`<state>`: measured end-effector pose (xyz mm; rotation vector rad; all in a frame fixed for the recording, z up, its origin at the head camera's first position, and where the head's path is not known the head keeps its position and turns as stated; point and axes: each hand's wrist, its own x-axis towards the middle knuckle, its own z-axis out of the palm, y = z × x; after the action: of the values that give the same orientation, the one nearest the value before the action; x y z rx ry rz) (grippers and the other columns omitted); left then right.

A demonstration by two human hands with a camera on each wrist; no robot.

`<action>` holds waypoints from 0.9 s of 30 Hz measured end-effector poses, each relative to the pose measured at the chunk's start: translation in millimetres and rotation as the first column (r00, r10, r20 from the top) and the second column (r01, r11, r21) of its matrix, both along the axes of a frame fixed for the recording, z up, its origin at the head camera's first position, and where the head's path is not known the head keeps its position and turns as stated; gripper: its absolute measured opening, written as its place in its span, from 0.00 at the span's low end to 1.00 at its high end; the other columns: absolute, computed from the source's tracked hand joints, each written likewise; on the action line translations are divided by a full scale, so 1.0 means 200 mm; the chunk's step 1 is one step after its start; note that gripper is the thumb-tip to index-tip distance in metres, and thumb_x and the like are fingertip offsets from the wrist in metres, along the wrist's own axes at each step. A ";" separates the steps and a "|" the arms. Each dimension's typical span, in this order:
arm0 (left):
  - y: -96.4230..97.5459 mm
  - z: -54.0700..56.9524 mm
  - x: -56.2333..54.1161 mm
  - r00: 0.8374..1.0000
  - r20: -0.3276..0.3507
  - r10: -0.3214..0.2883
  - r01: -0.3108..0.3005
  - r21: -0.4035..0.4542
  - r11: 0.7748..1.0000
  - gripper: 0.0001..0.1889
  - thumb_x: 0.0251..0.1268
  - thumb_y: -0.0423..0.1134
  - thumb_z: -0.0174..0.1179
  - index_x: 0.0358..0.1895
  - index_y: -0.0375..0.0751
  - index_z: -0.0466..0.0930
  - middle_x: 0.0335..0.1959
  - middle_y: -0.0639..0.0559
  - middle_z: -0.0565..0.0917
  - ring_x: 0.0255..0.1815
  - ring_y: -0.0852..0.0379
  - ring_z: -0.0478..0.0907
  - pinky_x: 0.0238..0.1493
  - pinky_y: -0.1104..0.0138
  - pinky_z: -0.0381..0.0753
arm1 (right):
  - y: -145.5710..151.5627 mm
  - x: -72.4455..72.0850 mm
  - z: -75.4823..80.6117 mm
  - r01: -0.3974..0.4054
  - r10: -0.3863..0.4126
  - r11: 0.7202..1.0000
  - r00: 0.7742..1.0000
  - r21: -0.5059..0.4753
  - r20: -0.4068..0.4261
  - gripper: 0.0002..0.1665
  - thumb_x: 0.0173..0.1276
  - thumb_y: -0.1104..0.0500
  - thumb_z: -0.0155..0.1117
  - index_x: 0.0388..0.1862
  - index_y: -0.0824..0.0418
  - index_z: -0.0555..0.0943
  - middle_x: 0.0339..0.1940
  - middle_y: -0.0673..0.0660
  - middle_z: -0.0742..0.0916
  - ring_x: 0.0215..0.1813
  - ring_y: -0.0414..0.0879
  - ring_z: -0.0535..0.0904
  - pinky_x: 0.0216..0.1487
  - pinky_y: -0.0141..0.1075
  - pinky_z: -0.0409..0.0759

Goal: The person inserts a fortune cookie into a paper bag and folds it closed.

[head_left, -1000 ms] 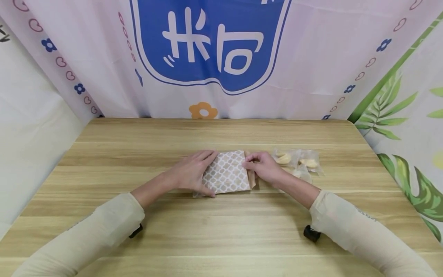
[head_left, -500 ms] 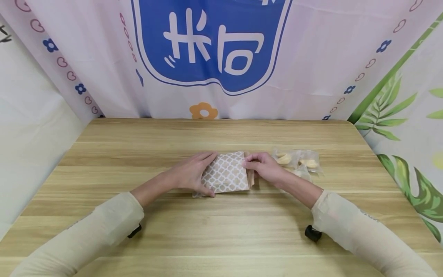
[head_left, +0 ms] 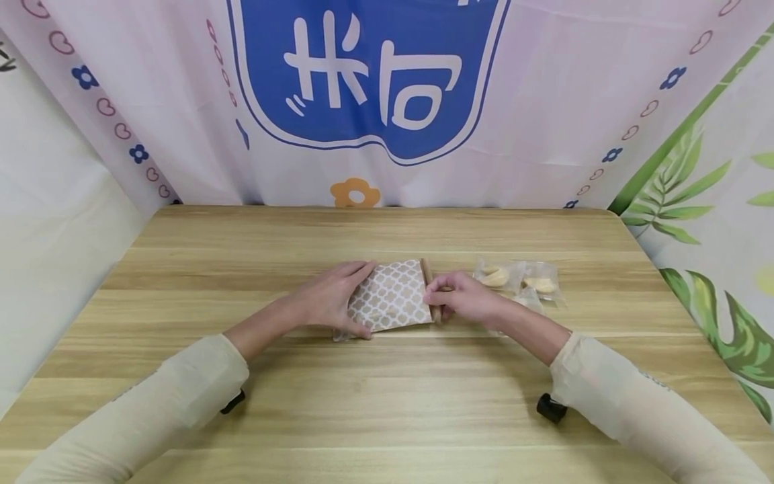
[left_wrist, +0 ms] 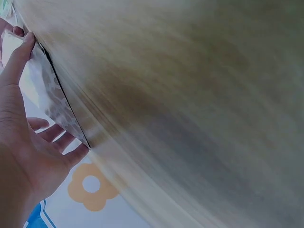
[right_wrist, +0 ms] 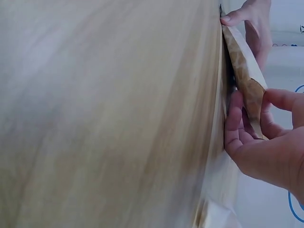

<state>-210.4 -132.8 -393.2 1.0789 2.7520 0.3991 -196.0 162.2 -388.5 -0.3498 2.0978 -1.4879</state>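
A flat paper bag [head_left: 390, 294], brown with a white lattice print, lies at the middle of the table in the head view. My left hand [head_left: 331, 296] holds its left end, thumb at the near edge and fingers spread at the far edge. At the other end, my right hand [head_left: 464, 296] pinches the brown folded end [head_left: 428, 272] between thumb and fingers. The right wrist view shows this end of the bag [right_wrist: 247, 78] tilted up, some right-hand fingers beneath it. A clear plastic corner [head_left: 341, 335] sticks out below the left thumb.
Several small clear packets, two with pale yellow pieces inside [head_left: 497, 277] [head_left: 542, 285], lie right of the bag, partly behind my right forearm. The wooden table [head_left: 363, 410] ends at a printed curtain [head_left: 532, 134] at the back.
The bag has shifted slightly left and its right end is turned up more, the brown fold now standing narrower. My right fingers have moved a little lower along that end.
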 end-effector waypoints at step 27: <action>-0.01 0.00 -0.01 1.000 0.002 -0.005 0.005 0.037 0.999 0.66 0.45 0.66 0.78 0.80 0.28 0.56 0.78 0.31 0.63 0.78 0.34 0.61 0.78 0.44 0.62 | -0.02 -0.02 0.04 0.081 -0.078 0.994 0.996 0.074 -0.036 0.08 0.75 0.61 0.65 0.46 0.66 0.81 0.46 0.57 0.85 0.40 0.46 0.80 0.40 0.36 0.82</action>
<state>-212.0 -135.3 -392.8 1.0931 2.7504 0.4516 -200.0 159.2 -381.0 -0.2671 2.2102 -1.4524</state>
